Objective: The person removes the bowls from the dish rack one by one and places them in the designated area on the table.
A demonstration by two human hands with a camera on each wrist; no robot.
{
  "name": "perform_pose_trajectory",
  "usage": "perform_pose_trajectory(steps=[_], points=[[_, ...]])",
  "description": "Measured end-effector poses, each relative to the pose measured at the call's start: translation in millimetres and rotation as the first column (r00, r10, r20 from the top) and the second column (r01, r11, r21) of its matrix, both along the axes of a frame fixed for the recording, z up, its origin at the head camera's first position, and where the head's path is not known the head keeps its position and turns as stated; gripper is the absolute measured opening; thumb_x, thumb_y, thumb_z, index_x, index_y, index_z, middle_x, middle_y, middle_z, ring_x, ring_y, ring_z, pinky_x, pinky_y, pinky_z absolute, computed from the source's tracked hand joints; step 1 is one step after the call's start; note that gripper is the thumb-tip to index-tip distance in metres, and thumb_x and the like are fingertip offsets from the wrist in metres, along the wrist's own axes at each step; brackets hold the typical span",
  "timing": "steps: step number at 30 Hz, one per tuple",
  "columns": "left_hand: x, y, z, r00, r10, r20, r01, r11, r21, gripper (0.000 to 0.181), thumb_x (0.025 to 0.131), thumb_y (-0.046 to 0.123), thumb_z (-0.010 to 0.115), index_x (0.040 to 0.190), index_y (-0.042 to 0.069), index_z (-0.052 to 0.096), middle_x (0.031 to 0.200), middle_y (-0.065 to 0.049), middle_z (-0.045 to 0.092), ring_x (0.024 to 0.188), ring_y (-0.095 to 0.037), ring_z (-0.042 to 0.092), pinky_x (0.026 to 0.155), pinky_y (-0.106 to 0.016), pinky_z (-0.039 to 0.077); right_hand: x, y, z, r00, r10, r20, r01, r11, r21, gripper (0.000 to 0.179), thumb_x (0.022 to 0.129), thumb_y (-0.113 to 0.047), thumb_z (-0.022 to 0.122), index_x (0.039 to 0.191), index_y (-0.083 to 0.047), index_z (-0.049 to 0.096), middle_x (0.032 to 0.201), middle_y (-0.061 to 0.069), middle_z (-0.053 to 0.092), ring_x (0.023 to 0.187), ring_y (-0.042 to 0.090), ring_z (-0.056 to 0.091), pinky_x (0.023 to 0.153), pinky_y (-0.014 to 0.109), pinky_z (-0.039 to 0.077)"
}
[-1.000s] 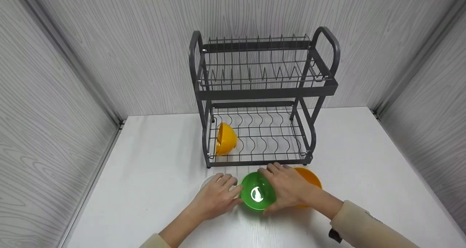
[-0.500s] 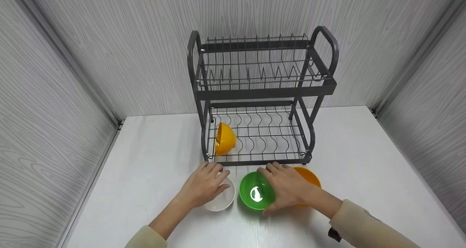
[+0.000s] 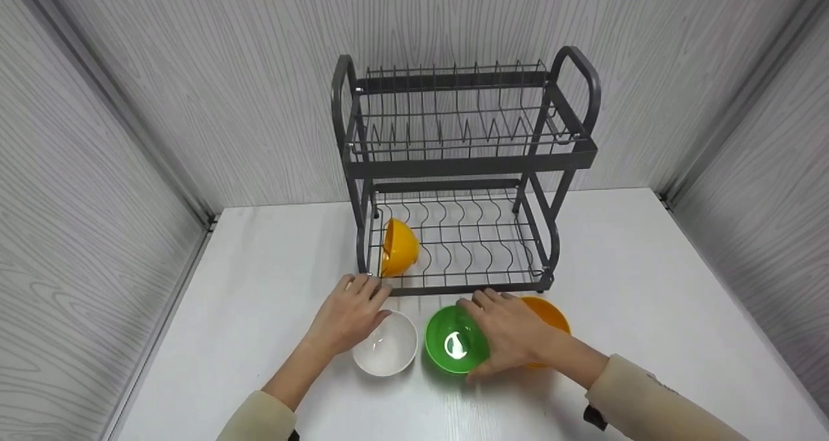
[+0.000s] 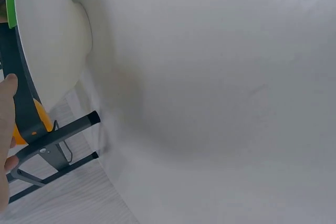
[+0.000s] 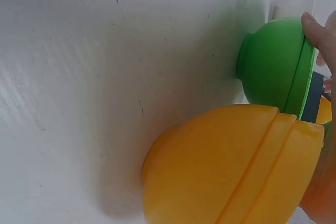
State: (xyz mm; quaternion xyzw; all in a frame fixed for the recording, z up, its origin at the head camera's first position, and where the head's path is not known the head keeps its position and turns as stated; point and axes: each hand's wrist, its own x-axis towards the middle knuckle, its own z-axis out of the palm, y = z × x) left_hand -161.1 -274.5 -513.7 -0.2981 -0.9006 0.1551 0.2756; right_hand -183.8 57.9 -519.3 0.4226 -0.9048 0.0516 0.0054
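Observation:
My right hand spans the green bowl and grips its right side, fingers at the far rim and thumb at the near rim. In the right wrist view, the thumb lies on the rim of that upright green bowl. Left of it stands a white bowl. My left hand hovers over the white bowl's left edge, holding nothing, its fingertips by the rack's front left corner. An orange bowl, partly hidden by my right hand, stands at the right; the right wrist view shows stepped lines below its rim.
A dark two-tier dish rack stands behind the bowls. On its lower tier a yellow-orange bowl is tipped on its side at the left end. Grained panels enclose the white table at the back and sides.
My left hand has moved left and away from the green bowl, across the white bowl towards the rack's front left corner, uncovering the white bowl. My right hand has stayed on the green bowl.

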Motion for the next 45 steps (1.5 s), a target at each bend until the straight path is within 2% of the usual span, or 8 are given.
perform_pose_trajectory(steps=[9, 14, 19, 23, 29, 34, 40, 45], points=[[-6.8, -4.8, -4.9, 1.000, 0.018, -0.001, -0.018, 1.000, -0.014, 0.043, 0.093, 0.043, 0.078, 0.123, 0.016, 0.062, 0.108, -0.004, 0.063, 0.103, -0.023, 0.062, 0.093, -0.035, 0.056, -0.5, -0.2, -0.8, 1.000, 0.008, -0.026, -0.008, 1.000, -0.014, 0.122, 0.061, -0.090, 0.075, 0.150, -0.013, 0.046, 0.122, 0.006, 0.061, 0.113, 0.025, 0.061, 0.095, 0.046, 0.060], [-10.7, -8.9, -8.7, 1.000, -0.004, -0.024, 0.003, 1.000, -0.019, 0.041, 0.092, 0.038, 0.080, 0.121, 0.016, 0.060, 0.105, -0.005, 0.061, 0.100, -0.024, 0.061, 0.091, -0.035, 0.057, -0.2, -0.2, -1.3, 1.000, 0.006, -0.021, -0.006, 1.000, -0.012, 0.122, 0.061, -0.091, 0.075, 0.151, -0.013, 0.046, 0.123, 0.006, 0.061, 0.113, 0.026, 0.061, 0.096, 0.047, 0.059], [-12.4, -12.8, -9.9, 1.000, -0.005, -0.011, 0.005, 0.999, -0.037, 0.036, 0.095, 0.024, 0.077, 0.125, 0.021, 0.058, 0.108, -0.006, 0.061, 0.101, -0.024, 0.060, 0.092, -0.035, 0.058, -0.1, -0.1, -1.9, 1.000, 0.008, -0.025, -0.008, 1.000, -0.010, 0.124, 0.061, -0.092, 0.074, 0.152, -0.012, 0.046, 0.123, 0.007, 0.061, 0.113, 0.027, 0.062, 0.096, 0.048, 0.059], [-14.3, -14.1, -8.8, 1.000, -0.006, -0.007, 0.006, 0.999, -0.052, 0.042, 0.092, 0.011, 0.076, 0.127, 0.025, 0.057, 0.110, -0.007, 0.060, 0.101, -0.025, 0.060, 0.091, -0.036, 0.058, 0.1, 0.5, -1.3, 0.999, 0.010, -0.035, -0.010, 1.000, -0.005, 0.124, 0.062, -0.092, 0.073, 0.153, -0.013, 0.045, 0.123, 0.007, 0.061, 0.112, 0.026, 0.061, 0.094, 0.046, 0.059], [-14.3, -12.6, -8.2, 0.999, -0.001, -0.033, -0.001, 0.998, -0.068, 0.043, 0.092, 0.011, 0.076, 0.127, 0.026, 0.056, 0.107, -0.006, 0.057, 0.099, -0.024, 0.058, 0.089, -0.034, 0.057, 0.8, 1.9, -0.2, 0.999, 0.008, -0.031, -0.008, 1.000, -0.009, 0.125, 0.061, -0.093, 0.072, 0.154, -0.014, 0.045, 0.124, 0.006, 0.061, 0.114, 0.026, 0.060, 0.095, 0.047, 0.059], [-14.7, -11.8, -8.9, 1.000, 0.001, -0.029, -0.003, 0.998, -0.062, 0.042, 0.092, 0.014, 0.077, 0.126, 0.026, 0.055, 0.107, -0.006, 0.056, 0.099, -0.024, 0.057, 0.088, -0.033, 0.056, 0.7, 4.3, 4.7, 0.999, 0.002, -0.033, -0.003, 1.000, -0.011, 0.124, 0.063, -0.093, 0.072, 0.155, -0.014, 0.044, 0.130, 0.008, 0.061, 0.117, 0.027, 0.061, 0.097, 0.047, 0.059], [-13.2, -12.1, -8.1, 0.999, 0.016, -0.028, -0.018, 0.997, -0.077, 0.047, 0.090, 0.017, 0.082, 0.127, 0.027, 0.053, 0.109, -0.006, 0.054, 0.101, -0.023, 0.058, 0.089, -0.032, 0.057, -2.5, 3.8, 14.8, 0.999, -0.004, -0.041, 0.003, 1.000, -0.014, 0.123, 0.066, -0.095, 0.067, 0.157, -0.015, 0.044, 0.139, 0.008, 0.060, 0.123, 0.029, 0.062, 0.100, 0.048, 0.058], [-13.9, -12.4, -10.0, 0.999, 0.002, -0.044, -0.005, 0.998, -0.065, 0.045, 0.090, 0.014, 0.080, 0.126, 0.026, 0.056, 0.108, -0.006, 0.055, 0.099, -0.023, 0.057, 0.087, -0.032, 0.057, -4.1, 1.8, 26.9, 0.999, -0.005, -0.049, 0.004, 1.000, -0.012, 0.123, 0.068, -0.095, 0.064, 0.158, -0.016, 0.043, 0.140, 0.010, 0.060, 0.124, 0.031, 0.062, 0.097, 0.047, 0.059]])
